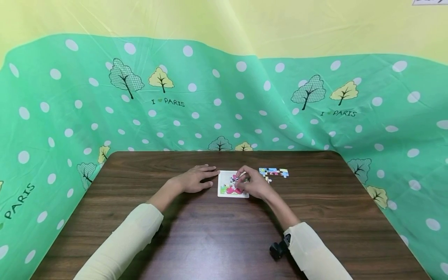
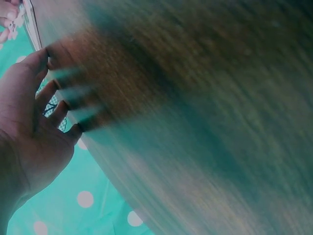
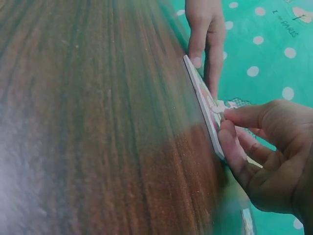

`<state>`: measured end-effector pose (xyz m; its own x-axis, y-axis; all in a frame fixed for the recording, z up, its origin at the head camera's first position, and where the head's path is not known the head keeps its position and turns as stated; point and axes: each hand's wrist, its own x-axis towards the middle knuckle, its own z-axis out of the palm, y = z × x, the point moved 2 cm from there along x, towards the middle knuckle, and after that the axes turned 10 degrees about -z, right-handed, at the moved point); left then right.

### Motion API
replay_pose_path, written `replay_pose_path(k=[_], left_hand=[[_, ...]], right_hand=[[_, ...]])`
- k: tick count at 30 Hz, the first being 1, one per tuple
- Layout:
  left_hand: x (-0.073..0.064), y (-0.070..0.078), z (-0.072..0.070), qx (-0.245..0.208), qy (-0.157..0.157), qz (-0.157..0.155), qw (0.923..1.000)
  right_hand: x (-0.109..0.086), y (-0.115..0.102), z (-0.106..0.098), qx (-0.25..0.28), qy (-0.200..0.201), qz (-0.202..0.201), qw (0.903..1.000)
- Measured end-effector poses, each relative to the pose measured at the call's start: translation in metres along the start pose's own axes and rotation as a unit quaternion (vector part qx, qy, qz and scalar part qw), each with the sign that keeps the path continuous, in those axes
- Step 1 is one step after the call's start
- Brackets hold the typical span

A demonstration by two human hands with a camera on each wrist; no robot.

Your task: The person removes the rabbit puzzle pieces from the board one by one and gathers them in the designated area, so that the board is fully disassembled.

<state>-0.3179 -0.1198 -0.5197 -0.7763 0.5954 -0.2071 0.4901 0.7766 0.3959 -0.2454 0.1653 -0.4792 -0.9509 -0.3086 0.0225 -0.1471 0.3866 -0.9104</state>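
A white-framed jigsaw puzzle board (image 1: 224, 195) with a pink cartoon figure lies on the table. My right hand (image 1: 256, 184) is over its right side. Between the thumb and fingers it pinches a small puzzle piece (image 3: 221, 106), seen edge-on just above the board in the right wrist view. The left hand (image 1: 194, 179) rests on the table with fingers extended, its fingertips right at the board's left edge. In the left wrist view the same hand (image 2: 36, 122) shows its relaxed fingers against the wood.
Several loose puzzle pieces (image 1: 274, 172), some joined together, lie right of the board beyond the right hand. The brown wooden table (image 1: 217, 241) ends at a back edge against a green dotted curtain (image 1: 196, 89). A black wrist camera (image 1: 277, 251) hangs at the right sleeve.
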Motion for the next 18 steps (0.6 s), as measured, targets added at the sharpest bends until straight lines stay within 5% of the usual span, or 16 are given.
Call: replay_pose_path(k=[18], left_hand=[[-0.005, 0.007, -0.003, 0.001, 0.006, 0.004, 1.0]], right_hand=[[-0.012, 0.0, -0.005, 0.052, 0.052, -0.02, 0.9971]])
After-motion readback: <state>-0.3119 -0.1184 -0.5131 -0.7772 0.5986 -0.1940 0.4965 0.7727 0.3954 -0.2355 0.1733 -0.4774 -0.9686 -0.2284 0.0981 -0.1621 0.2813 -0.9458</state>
